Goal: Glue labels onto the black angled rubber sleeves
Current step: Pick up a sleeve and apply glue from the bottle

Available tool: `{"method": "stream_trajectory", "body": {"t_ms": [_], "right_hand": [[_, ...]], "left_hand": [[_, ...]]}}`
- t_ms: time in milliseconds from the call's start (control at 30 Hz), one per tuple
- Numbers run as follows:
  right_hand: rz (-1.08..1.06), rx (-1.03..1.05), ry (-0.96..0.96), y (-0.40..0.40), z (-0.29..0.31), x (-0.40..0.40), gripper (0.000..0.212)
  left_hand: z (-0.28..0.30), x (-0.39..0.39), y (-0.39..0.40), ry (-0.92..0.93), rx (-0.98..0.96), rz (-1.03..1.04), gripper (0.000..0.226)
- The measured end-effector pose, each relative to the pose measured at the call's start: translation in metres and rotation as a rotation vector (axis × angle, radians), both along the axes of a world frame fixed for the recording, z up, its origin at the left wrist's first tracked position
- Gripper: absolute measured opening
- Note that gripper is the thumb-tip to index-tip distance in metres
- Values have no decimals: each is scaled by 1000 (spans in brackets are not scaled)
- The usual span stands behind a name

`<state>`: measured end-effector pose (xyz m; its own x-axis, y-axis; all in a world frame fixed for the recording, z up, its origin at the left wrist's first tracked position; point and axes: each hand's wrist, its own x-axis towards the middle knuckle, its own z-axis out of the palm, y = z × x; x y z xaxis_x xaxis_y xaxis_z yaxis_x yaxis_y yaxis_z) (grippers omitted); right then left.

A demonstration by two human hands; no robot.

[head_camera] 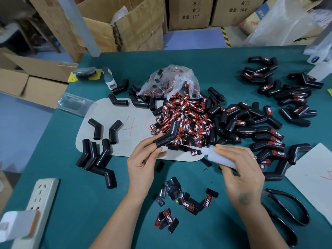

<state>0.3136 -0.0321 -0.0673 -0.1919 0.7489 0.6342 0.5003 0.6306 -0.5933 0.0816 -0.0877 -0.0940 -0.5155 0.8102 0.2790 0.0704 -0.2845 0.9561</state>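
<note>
My left hand [143,159] pinches a black angled rubber sleeve [168,134] by its lower leg, holding it above the table. My right hand [240,168] grips a translucent white glue bottle [218,157]; its thin nozzle points left, and its tip reaches the sleeve. Behind them a heap of red and black labels [186,115] spills from a clear plastic bag [170,81]. Unlabelled sleeves [97,155] lie at the left. Sleeves with labels [269,139] are piled at the right.
A few loose labels [181,202] lie on the green table [89,194] between my forearms. Black pliers [287,211] lie at the right, and a white power strip [39,200] at the front left. Cardboard boxes [136,24] stand beyond the table's far edge.
</note>
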Motion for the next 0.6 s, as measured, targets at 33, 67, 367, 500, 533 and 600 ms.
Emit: {"method": "stream_trajectory", "body": {"t_ms": [33,67,367,500,533,600], "right_hand": [[6,3,2,0,0,-1,45],[13,5,6,0,0,-2,45],[24,11,8,0,-3,0,42],[15,8,18,1,-5,0,42],[20,10,20,1,-5,0,42],[27,15,25,2,-7,0,43]], "left_hand": [[0,0,0,-5,-4,1,29],[1,0,0,-3,-7,1,28],[-1,1,0,17,-6,2,39],[-2,1,0,14,-14,9,36],[-2,1,0,17,-20,11,35],[-4,1,0,12,-32,13,31]]}}
